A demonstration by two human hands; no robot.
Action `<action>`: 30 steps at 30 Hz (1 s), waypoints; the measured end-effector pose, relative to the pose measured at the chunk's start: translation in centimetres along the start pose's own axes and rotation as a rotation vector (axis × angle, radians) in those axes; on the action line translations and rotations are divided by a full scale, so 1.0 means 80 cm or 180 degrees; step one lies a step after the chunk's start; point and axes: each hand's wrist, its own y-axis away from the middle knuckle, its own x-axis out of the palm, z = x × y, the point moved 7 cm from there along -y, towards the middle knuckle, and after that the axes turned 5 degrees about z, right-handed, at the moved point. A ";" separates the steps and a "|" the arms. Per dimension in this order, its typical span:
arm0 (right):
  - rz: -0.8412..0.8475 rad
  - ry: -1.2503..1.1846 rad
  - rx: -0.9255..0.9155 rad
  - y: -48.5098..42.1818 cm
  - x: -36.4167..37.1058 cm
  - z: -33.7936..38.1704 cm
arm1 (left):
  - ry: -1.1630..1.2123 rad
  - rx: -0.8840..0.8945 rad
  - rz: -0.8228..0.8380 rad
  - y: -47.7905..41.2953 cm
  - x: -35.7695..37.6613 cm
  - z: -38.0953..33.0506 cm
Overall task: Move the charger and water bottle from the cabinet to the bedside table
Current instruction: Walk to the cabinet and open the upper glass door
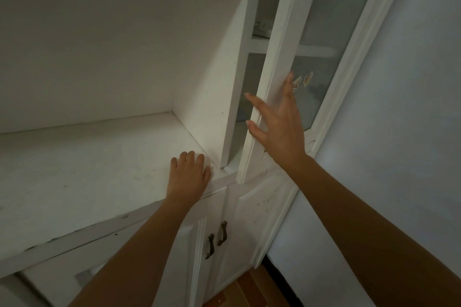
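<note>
item: tall white painted wooden cabinet (214, 77), upper section fitted with a frosted glass door in a white frame (277, 75), standing partly ajar. two small coloured stickers (303, 80) on the glass.

item: right hand (277, 127), fingers spread, palm and thumb laid against the door's free edge; grip released, nothing held, no closure round the frame.

item: left hand (189, 172), flat, palm down on the white scuffed open shelf (87, 164) beside the glazed compartment; grip released, nothing held, apparently bracing.

item: lower white panelled doors with two dark metal handles (217, 238), shut. strip of wooden floor (252, 289) below; pale wall (399, 119) to the right.

item: charger and water bottle — neither identifiable. a pale, indistinct object (262, 26) rests on an upper inner shelf seen through the gap; too dim to name. the rest of the interior is hidden behind the door and frosted pane. bedside table not in view.

step in hand, as judged: opening the glazed door to reach the contents; no item collected, task at its very start.

next move calls for: swinging the door wide enough to clear the opening, then looking over the inner shelves to find the two things; either free hand can then reach in. care advised with the door edge near the right wrist and with the dim light inside.
</note>
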 end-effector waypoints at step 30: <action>-0.0385 -0.0034 -0.0096 0.102 -0.095 -0.078 | 0.0710 0.1432 -0.0624 0.014 -0.033 -0.133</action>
